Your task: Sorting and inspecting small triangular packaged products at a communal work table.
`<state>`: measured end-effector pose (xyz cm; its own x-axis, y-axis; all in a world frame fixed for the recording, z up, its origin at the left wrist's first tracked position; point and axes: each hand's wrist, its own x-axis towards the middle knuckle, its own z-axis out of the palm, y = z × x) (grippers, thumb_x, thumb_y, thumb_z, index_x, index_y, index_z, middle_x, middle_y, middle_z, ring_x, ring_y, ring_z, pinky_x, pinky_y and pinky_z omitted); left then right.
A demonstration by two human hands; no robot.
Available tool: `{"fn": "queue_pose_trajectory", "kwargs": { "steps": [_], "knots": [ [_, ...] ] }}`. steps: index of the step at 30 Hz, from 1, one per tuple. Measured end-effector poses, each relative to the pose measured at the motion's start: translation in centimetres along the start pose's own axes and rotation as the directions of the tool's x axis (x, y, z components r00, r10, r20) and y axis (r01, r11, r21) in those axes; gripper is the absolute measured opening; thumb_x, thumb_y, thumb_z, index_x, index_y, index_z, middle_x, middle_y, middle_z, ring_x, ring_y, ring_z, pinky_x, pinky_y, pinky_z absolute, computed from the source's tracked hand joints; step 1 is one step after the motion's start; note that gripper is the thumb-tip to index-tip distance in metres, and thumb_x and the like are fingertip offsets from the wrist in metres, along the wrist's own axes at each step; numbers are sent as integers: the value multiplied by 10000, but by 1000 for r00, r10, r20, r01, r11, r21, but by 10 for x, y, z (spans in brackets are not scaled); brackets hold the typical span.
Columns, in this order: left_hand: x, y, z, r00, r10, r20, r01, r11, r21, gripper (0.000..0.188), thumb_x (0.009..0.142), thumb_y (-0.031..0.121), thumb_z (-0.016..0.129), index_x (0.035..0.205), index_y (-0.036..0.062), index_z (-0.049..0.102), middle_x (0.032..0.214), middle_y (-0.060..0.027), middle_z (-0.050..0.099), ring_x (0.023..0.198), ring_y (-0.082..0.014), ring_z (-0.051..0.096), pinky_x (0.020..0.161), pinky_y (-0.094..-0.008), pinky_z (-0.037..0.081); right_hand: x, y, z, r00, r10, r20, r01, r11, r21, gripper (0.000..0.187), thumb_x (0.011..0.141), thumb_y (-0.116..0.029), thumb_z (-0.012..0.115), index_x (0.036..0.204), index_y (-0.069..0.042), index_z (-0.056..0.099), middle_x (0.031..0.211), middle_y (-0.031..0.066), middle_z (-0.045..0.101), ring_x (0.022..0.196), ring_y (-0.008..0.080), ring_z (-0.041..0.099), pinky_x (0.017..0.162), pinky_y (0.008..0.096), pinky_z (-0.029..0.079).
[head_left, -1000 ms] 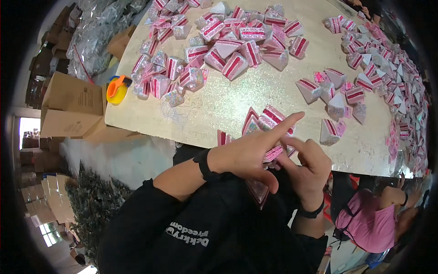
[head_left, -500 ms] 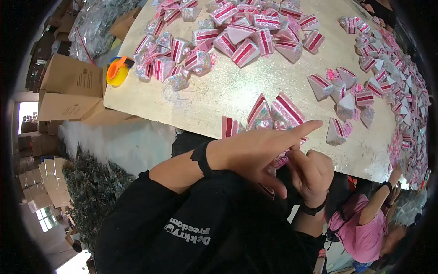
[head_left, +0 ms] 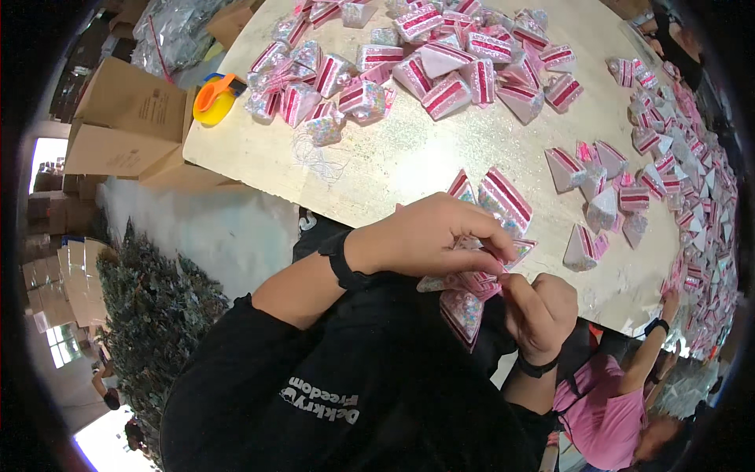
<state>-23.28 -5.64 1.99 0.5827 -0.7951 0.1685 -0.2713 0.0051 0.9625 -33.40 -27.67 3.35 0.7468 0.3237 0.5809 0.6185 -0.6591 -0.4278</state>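
Note:
My left hand (head_left: 440,236) and my right hand (head_left: 541,311) meet at the table's near edge, fingertips pinched close together on a thin pink strip (head_left: 489,288). Its exact kind is too small to make out. Around it hangs a bunch of glittery toy cake slices with white sides and pink-red stripes. One cake slice (head_left: 462,313) points down below my left hand. Another, a larger slice (head_left: 506,200), stands up behind my left fingers. Part of the bunch is hidden by my left hand. A single cake slice (head_left: 582,248) lies to the right.
A glitter-strewn table (head_left: 377,153) carries a heap of cake slices (head_left: 448,59) at the back and a long pile (head_left: 704,189) on the right. An orange and yellow tape dispenser (head_left: 215,100) sits at the left corner. Beside it are an open carton (head_left: 130,118) and a co-worker in pink (head_left: 605,409) at right.
My left hand has gone from outstretched fingers to a pinch beside my right fingertips. The bunch's lower slice now shows below the hands. The whole view has shifted slightly.

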Motion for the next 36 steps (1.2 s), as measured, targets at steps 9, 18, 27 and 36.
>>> {"fn": "queue_pose_trajectory", "kwargs": {
  "steps": [9, 18, 27, 36],
  "knots": [
    [-1, -6, 6, 970, -70, -233, 74, 997, 6, 159, 973, 148, 706, 1064, 19, 720, 1008, -101, 751, 944, -199, 718, 854, -322, 547, 10, 18, 11, 999, 41, 3, -41, 995, -95, 274, 757, -5, 833, 1009, -75, 750, 620, 49, 435, 506, 219, 491, 466, 374, 359],
    [3, -29, 8, 801, -266, -536, 224, 964, -144, 140, 1022, 135, 647, 1082, 9, 654, 855, -1, 663, 719, -43, 596, 649, -241, 496, 20, 74, 48, 976, 217, -13, -217, 966, -140, 238, 870, -119, 814, 1088, -99, 718, 669, 87, 565, 559, 230, 588, 512, 349, 441],
    [11, -23, 11, 810, -142, -569, 120, 990, -77, 135, 1003, 125, 666, 1063, 5, 663, 852, -19, 652, 755, -82, 619, 695, -266, 518, 43, 52, 32, 784, 579, 224, -620, 715, 322, 333, 888, -75, 783, 1199, -32, 671, 667, -55, 434, 599, 51, 346, 554, 222, 271],
    [29, 2, -2, 847, 55, -529, -26, 998, 62, 132, 966, 94, 688, 1047, -9, 677, 940, -70, 691, 859, -128, 642, 810, -291, 525, 36, 50, 54, 810, 575, -113, -499, 777, 383, 87, 910, -43, 760, 983, 2, 746, 779, -1, 647, 640, 33, 457, 582, 206, 377]
  ]
}}
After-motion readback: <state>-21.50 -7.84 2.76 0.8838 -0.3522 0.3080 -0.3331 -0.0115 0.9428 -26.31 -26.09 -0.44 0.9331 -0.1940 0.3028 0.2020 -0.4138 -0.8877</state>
